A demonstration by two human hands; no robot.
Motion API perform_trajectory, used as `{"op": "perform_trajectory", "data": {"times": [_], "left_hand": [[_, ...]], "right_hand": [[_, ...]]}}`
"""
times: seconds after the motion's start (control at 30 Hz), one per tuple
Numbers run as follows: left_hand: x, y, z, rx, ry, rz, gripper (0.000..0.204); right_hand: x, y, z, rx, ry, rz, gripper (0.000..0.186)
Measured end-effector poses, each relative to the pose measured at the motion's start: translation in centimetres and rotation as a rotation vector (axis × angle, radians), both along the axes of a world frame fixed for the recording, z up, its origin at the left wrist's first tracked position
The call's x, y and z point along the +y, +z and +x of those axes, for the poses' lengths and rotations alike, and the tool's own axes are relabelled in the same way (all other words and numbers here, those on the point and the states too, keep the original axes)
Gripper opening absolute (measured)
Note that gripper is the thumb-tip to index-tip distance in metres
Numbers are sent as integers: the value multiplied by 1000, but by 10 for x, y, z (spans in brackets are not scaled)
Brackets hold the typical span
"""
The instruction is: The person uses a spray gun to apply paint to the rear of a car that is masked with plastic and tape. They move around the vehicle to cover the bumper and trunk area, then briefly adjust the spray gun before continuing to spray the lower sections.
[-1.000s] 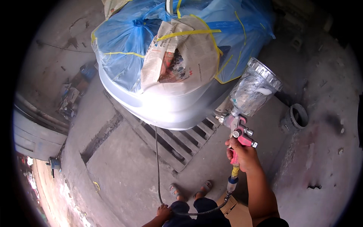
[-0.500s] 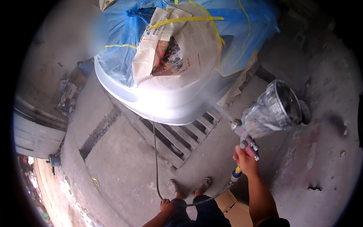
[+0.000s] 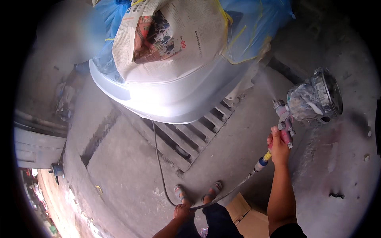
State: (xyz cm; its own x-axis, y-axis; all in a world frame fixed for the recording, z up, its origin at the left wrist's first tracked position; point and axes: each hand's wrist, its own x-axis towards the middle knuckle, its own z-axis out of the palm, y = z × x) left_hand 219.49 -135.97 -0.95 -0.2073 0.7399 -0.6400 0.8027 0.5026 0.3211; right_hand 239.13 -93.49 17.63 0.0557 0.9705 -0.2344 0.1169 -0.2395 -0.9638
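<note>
My right hand (image 3: 279,146) is wrapped round the handle of a red and silver paint spray gun (image 3: 285,119) on the right. A large paint-smeared cup (image 3: 311,101) sits on the gun, and a faint mist leaves its nozzle toward the far side. My left hand (image 3: 183,211), low in the middle, is closed round the dark air hose (image 3: 159,162), which runs on to the gun's yellow and blue coupling (image 3: 262,159). Ahead is a glossy white car bumper (image 3: 166,104). Newspaper (image 3: 198,47) and blue plastic sheeting (image 3: 250,35), held by yellow tape, cover the part above it.
A slatted floor grate (image 3: 190,137) lies under the bumper. Flattened cardboard (image 3: 252,222) lies by my feet, right of my sandals (image 3: 214,188). A pale panel (image 3: 39,148) stands at the left. The hose hangs in a loop before my legs.
My right hand has carried the spray gun to the right and farther away, past the bumper's right end. The bumper now sits slightly higher and farther left in view. My left hand still holds the hose.
</note>
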Motion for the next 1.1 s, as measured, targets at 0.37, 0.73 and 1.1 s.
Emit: {"op": "perform_trajectory", "data": {"times": [0.37, 0.73, 1.1], "left_hand": [[-72, -15, 12, 0, -182, -170, 34], [-100, -28, -17, 42, -333, -268, 26], [-63, -49, -29, 32, -473, -335, 33]], "right_hand": [[-119, -97, -20, -357, 738, 364, 14], [-169, -153, -15, -269, 640, 366, 14], [-168, -158, 28, 107, 241, -57, 27]]}}
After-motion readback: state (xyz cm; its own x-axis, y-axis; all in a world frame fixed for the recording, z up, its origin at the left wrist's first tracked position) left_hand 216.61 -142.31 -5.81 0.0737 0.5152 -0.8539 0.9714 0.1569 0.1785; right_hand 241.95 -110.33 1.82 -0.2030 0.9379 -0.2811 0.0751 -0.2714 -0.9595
